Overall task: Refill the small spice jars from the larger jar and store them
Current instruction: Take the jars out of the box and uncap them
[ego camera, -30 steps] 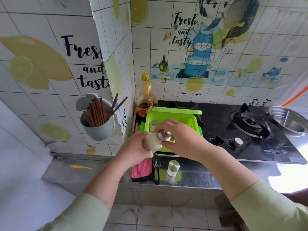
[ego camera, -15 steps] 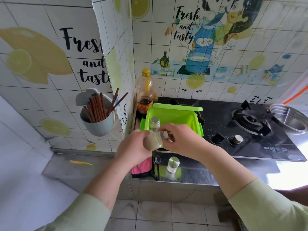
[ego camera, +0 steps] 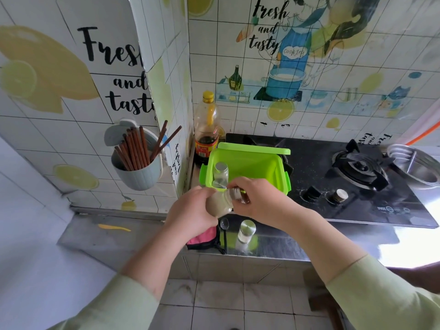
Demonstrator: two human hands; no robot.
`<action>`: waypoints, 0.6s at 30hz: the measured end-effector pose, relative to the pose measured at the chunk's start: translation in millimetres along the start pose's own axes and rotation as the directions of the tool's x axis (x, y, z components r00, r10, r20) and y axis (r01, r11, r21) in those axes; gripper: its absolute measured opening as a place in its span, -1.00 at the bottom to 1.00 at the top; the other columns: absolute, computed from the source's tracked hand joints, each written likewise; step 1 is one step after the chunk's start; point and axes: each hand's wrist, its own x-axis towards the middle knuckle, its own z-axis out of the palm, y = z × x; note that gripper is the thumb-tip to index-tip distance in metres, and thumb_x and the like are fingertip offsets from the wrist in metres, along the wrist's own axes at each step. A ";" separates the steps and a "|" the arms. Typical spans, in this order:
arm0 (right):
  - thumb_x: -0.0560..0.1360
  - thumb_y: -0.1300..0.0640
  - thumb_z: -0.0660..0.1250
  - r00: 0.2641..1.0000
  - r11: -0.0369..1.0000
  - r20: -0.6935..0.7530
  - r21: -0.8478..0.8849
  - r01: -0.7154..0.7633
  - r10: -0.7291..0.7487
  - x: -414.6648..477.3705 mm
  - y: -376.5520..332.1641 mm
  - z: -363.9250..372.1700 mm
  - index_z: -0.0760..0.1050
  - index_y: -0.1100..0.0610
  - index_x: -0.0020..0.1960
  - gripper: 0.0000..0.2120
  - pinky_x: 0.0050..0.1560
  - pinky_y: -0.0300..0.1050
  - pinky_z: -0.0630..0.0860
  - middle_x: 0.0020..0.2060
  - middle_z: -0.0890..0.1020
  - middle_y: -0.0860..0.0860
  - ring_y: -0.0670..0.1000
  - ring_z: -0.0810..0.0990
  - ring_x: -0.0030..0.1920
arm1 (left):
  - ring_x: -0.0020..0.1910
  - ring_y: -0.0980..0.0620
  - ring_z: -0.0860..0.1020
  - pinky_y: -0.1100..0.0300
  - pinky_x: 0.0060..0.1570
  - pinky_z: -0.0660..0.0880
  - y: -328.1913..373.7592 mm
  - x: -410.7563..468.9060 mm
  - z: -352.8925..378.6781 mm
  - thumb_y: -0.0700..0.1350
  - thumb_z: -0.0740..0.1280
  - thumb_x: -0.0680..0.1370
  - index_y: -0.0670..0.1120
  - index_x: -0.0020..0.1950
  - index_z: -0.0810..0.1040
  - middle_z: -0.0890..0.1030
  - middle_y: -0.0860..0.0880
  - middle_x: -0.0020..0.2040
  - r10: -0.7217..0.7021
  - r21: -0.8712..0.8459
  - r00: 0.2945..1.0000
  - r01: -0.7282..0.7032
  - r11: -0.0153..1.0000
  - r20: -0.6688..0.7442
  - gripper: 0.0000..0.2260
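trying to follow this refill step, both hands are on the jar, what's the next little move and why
Probably finish twisting the lid tight. The left hand grips the jar, full of beige powder and tipped sideways, and the right hand pinches the lid at its mouth; I cannot tell if it is fully seated. Tipped like that, a loose lid could spill.

Three jars — a held jar (ego camera: 220, 206), a boxed jar (ego camera: 221, 173), a counter jar (ego camera: 246, 232) near the counter's (ego camera: 333, 244) front edge. One green box (ego camera: 262, 167), one bottle (ego camera: 206, 129), one spoon (ego camera: 224, 225) — two stove knobs (ego camera: 312, 192).
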 end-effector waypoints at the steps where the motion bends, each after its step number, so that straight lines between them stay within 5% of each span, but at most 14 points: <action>1: 0.47 0.08 0.35 1.000 1.000 -0.019 0.020 0.001 0.000 0.2 1.8 1.2 0.45 0.04 0.28 -0.61 -0.19 -0.13 0.55 -0.02 0.62 0.00 0.00 0.57 -0.17 | -0.02 0.03 0.54 0.13 -0.13 0.46 -1.5 1.0 1.1 -0.07 0.47 0.31 0.15 0.20 0.49 0.51 0.11 0.05 -0.005 -0.024 1.000 0.005 1.000 0.002 -0.52; 4: 0.49 0.07 0.36 0.993 0.982 -0.101 0.184 -0.037 0.056 0.0 9.8 5.6 0.45 0.02 0.29 -0.62 -0.21 -0.30 0.52 0.00 0.61 -0.09 -0.11 0.60 -0.21 | 0.01 0.04 0.56 0.13 -0.07 0.49 -8.2 4.4 5.7 -0.08 0.52 0.29 0.09 0.21 0.50 0.56 0.12 0.05 -0.061 -0.185 0.998 0.061 0.981 0.006 -0.49; 9: 0.47 0.04 0.41 0.961 0.851 -0.106 0.496 -0.173 0.257 -14.5 38.0 24.6 0.49 -0.03 0.19 -0.69 -0.05 -0.21 0.61 0.03 0.63 -0.11 -0.13 0.63 -0.09 | 0.01 0.12 0.58 0.09 0.04 0.55 -18.9 5.6 22.0 -0.09 0.56 0.24 0.16 0.17 0.51 0.61 0.17 0.02 -0.174 -0.438 0.985 0.153 0.886 -0.008 -0.46; 14: 0.45 0.18 0.45 0.885 0.559 0.016 0.770 -0.308 0.466 -31.4 76.4 61.1 0.51 0.05 0.16 -0.70 -0.03 -0.19 0.57 0.05 0.66 0.00 0.02 0.65 0.03 | 0.02 0.19 0.57 0.24 -0.03 0.50 -21.3 5.8 49.2 -0.05 0.56 0.23 0.18 0.19 0.52 0.61 0.21 0.03 -0.188 -0.531 0.982 0.165 0.831 0.010 -0.45; 18: 0.41 0.25 0.48 0.827 0.445 0.073 0.815 -0.371 0.557 -40.2 105.9 101.1 0.47 0.11 0.28 -0.53 0.11 -0.16 0.54 0.08 0.65 -0.01 -0.04 0.63 0.08 | 0.00 0.16 0.58 0.20 -0.03 0.52 -22.7 7.4 79.0 0.00 0.55 0.22 0.17 0.13 0.52 0.61 0.18 0.00 -0.241 -0.545 0.970 0.214 0.810 0.023 -0.49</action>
